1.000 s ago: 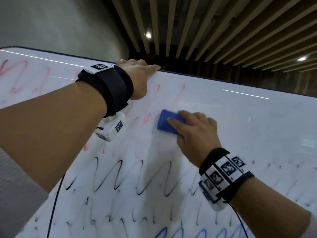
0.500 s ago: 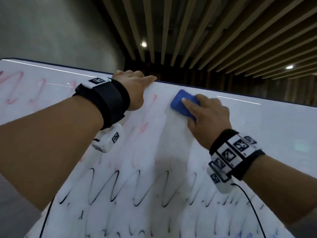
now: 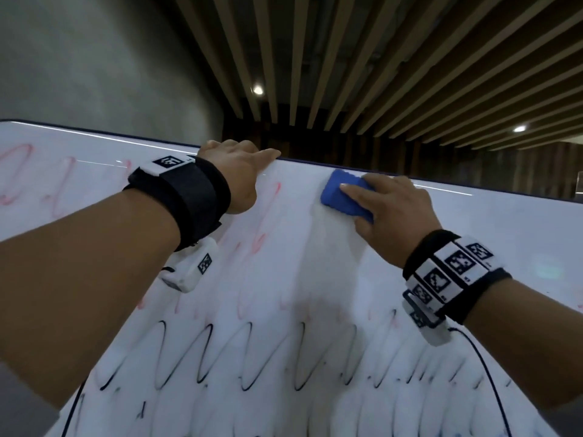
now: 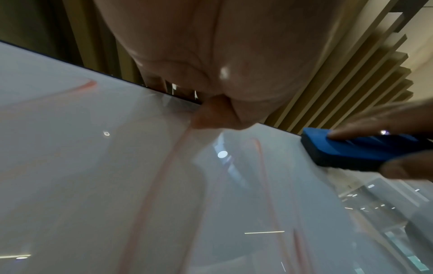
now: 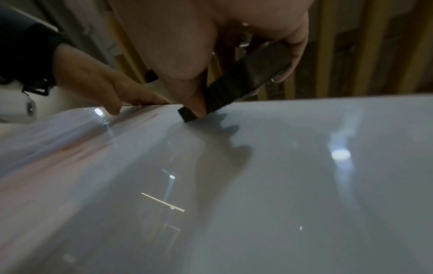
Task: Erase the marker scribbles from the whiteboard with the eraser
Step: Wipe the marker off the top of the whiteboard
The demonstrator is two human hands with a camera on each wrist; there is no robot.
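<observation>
A large whiteboard fills the lower half of the head view. My right hand grips a blue eraser and presses it against the board just under the top edge. The eraser also shows at the right of the left wrist view. My left hand holds the board's top edge, fingers curled over it and thumb along the rim. Faint red scribbles lie between the hands. Black zigzag scribbles run across the board lower down. In the right wrist view the eraser looks dark.
More red scribbles mark the board's upper left. A cable hangs from the right wrist camera across the board. Behind the board are a grey wall and a slatted wooden ceiling.
My right hand has slid the eraser up the board from its middle to just under the top edge, leaving a wiped streak. The left hand has stayed on the top edge.
</observation>
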